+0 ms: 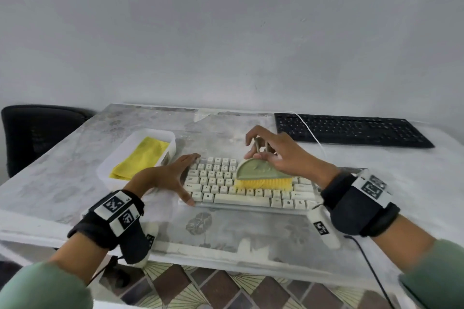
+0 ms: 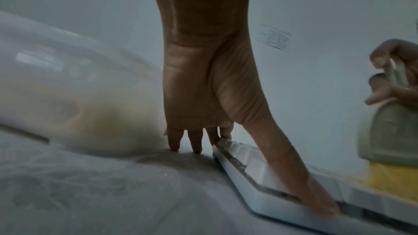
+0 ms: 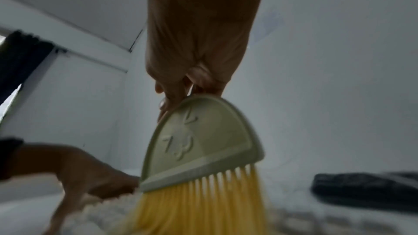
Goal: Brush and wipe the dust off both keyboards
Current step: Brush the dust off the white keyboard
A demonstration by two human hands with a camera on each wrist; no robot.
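Desk (image 1: pixel 75 183), centre frame: white keyboard (image 1: pixel 251 193) under brush (image 1: pixel 261 173); black keyboard (image 1: pixel 351 130) waits upper right | right hand (image 1: pixel 283 153) grips brush handle, left hand (image 1: pixel 163 178) spread flat, bracing keyboard's left edge | best: short strokes along rows, bristles angled into gaps | writing: key legends too small to read; markers on wristbands.

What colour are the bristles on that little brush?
Yellow bristles under a pale green brush head; clearest in the head view.

The white keyboard (image 1: pixel 251 188) shows letter keycaps, too blurred to read surely; the wall sheet (image 2: pixel 274 38) print is illegible.
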